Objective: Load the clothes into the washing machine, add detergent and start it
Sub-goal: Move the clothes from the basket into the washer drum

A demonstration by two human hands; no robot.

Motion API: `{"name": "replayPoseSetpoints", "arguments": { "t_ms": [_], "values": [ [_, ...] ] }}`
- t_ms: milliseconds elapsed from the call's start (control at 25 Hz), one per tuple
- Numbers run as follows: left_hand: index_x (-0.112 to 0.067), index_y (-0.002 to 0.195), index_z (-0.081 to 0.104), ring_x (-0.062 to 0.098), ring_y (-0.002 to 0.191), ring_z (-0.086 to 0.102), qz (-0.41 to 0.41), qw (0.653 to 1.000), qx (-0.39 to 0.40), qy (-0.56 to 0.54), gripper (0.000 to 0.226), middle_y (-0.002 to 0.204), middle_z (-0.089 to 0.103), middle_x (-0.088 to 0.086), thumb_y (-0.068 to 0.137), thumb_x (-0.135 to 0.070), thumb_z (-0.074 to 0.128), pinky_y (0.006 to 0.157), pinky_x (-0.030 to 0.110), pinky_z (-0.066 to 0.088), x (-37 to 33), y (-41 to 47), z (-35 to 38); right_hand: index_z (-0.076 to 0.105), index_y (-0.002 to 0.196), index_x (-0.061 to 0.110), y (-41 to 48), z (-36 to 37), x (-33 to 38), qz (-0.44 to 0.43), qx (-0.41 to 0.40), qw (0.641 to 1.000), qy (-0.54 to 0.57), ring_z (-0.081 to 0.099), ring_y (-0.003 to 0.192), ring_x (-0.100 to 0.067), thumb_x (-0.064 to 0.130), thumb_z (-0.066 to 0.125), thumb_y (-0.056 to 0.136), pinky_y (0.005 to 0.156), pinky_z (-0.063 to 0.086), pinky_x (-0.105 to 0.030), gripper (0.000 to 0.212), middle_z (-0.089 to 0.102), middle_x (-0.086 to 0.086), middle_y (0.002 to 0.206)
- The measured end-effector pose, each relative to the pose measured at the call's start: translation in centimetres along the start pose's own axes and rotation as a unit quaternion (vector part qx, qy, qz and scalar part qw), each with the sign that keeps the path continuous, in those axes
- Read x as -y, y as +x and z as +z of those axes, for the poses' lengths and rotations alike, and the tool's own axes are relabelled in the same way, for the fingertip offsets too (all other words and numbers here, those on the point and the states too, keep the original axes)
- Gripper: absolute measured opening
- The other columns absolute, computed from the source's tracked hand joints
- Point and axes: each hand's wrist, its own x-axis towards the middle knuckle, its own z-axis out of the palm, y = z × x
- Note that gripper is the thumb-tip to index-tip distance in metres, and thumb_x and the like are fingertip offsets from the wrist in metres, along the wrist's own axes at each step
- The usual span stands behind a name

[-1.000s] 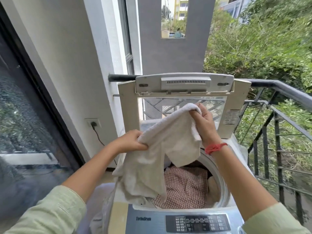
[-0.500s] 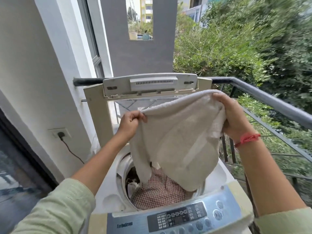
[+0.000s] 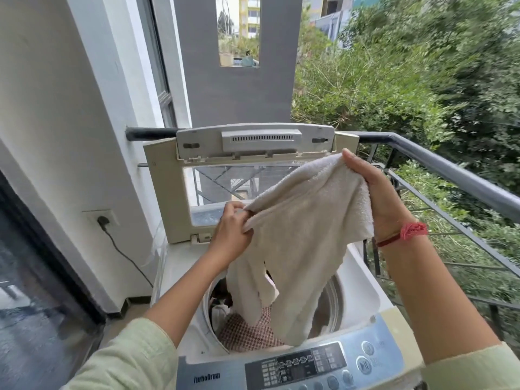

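A white towel [image 3: 304,243] hangs between both hands above the drum of a top-loading washing machine [image 3: 363,277]. My left hand [image 3: 232,235] pinches the towel's left edge. My right hand [image 3: 374,192] grips its upper right corner, a red thread around the wrist. The towel's lower end droops into the drum, where a red-checked cloth [image 3: 247,333] and other clothes lie. The lid [image 3: 253,153] stands upright at the back. The control panel [image 3: 306,367] runs along the front edge.
A wall socket with a black plug and cable [image 3: 102,220] sits on the white wall to the left. A dark metal railing [image 3: 450,170] runs behind and to the right of the machine, with trees beyond. A dark glass door [image 3: 33,291] stands at the left.
The towel, spread wide half a second ago, has been drawn narrower and lower; my left hand has dropped and my right hand has tilted down toward the drum.
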Motion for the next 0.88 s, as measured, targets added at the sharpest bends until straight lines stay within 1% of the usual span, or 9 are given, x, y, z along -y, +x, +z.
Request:
{"name": "replayPoseSetpoints", "arguments": {
  "t_ms": [120,200,360,520,640,680,760,840,880],
  "values": [
    [-0.035,0.073,0.065,0.018,0.085,0.057,-0.023,0.995,0.098,-0.004,0.023,0.085,0.058,-0.001,0.076,-0.023,0.046,0.070,0.029,0.042,3.3,-0.8,-2.6,0.068,0.090,0.006,-0.1,-2.9,0.1,-0.031,-0.035,0.998,-0.028,0.068,0.075,-0.022,0.038,0.055,0.086,0.069,0.057,-0.031,0.034,0.071,-0.009,0.080],
    [-0.030,0.062,0.058,0.019,0.076,0.055,-0.082,0.990,0.113,-0.010,0.023,0.071,0.060,0.003,0.078,-0.021,0.043,0.060,0.027,0.037,5.7,-1.0,-4.1,0.066,0.086,0.007,0.0,-4.7,0.0,-0.059,-0.064,0.989,-0.116,0.068,0.067,-0.016,0.021,0.064,0.081,0.063,0.056,-0.025,0.015,0.071,-0.003,0.073],
    [-0.010,0.079,0.061,0.021,0.074,0.048,-0.158,0.985,0.073,-0.005,0.020,0.072,0.053,0.009,0.090,-0.005,0.045,0.053,0.026,0.029,9.0,1.8,-6.3,0.067,0.086,0.009,3.4,-9.8,-2.9,0.012,-0.149,0.874,-0.462,0.063,0.076,-0.012,0.000,0.074,0.075,0.053,0.046,-0.009,0.016,0.068,0.004,0.075],
    [-0.012,0.102,0.065,0.023,0.087,0.057,-0.158,0.979,-0.050,-0.121,0.027,0.093,0.064,0.009,0.093,-0.012,0.039,0.072,0.030,0.043,8.5,5.6,-6.8,0.058,0.087,0.009,6.3,-11.8,-5.3,-0.084,-0.278,0.797,-0.529,0.053,0.078,-0.020,0.008,0.069,0.081,0.056,0.040,-0.024,0.012,0.057,-0.004,0.082],
    [-0.009,0.101,0.063,0.026,0.087,0.057,-0.074,0.992,-0.071,-0.079,0.030,0.094,0.065,0.011,0.089,-0.020,0.038,0.077,0.037,0.044,6.6,3.3,-5.1,0.058,0.098,0.012,4.7,-11.2,-5.9,-0.095,-0.204,0.859,-0.460,0.054,0.076,-0.011,0.004,0.063,0.086,0.060,0.046,-0.013,0.016,0.059,-0.001,0.089],
    [-0.010,0.095,0.063,0.024,0.086,0.056,-0.022,0.998,-0.017,-0.054,0.033,0.091,0.064,0.008,0.087,-0.028,0.036,0.075,0.036,0.041,6.3,1.2,-3.8,0.060,0.095,0.015,3.7,-11.3,-6.9,-0.033,-0.116,0.866,-0.486,0.056,0.074,-0.011,0.005,0.063,0.086,0.059,0.045,-0.011,0.014,0.061,0.001,0.087],
    [-0.020,0.077,0.055,0.022,0.081,0.052,0.024,0.976,0.217,0.021,0.030,0.081,0.058,0.000,0.082,-0.038,0.032,0.067,0.033,0.036,6.1,-3.2,-1.5,0.063,0.092,0.022,1.8,-12.1,-10.7,0.155,0.099,0.774,-0.606,0.059,0.080,-0.012,0.010,0.062,0.086,0.067,0.047,-0.015,0.013,0.065,0.001,0.090],
    [-0.016,0.080,0.055,0.022,0.081,0.050,-0.001,0.864,0.480,0.150,0.024,0.087,0.059,0.003,0.087,-0.034,0.042,0.064,0.031,0.034,7.2,-6.4,1.2,0.063,0.101,0.018,0.3,-12.5,-15.7,0.303,0.250,0.630,-0.670,0.058,0.086,-0.017,0.021,0.061,0.086,0.072,0.046,-0.024,0.016,0.064,0.002,0.097],
    [-0.014,0.091,0.060,0.021,0.085,0.051,-0.037,0.804,0.563,0.188,0.025,0.097,0.061,0.005,0.088,-0.036,0.049,0.066,0.030,0.038,7.8,-7.5,2.6,0.062,0.105,0.015,-0.2,-12.5,-17.9,0.352,0.274,0.593,-0.671,0.054,0.084,-0.017,0.026,0.062,0.085,0.068,0.044,-0.025,0.023,0.061,0.004,0.094]
  ]
}}
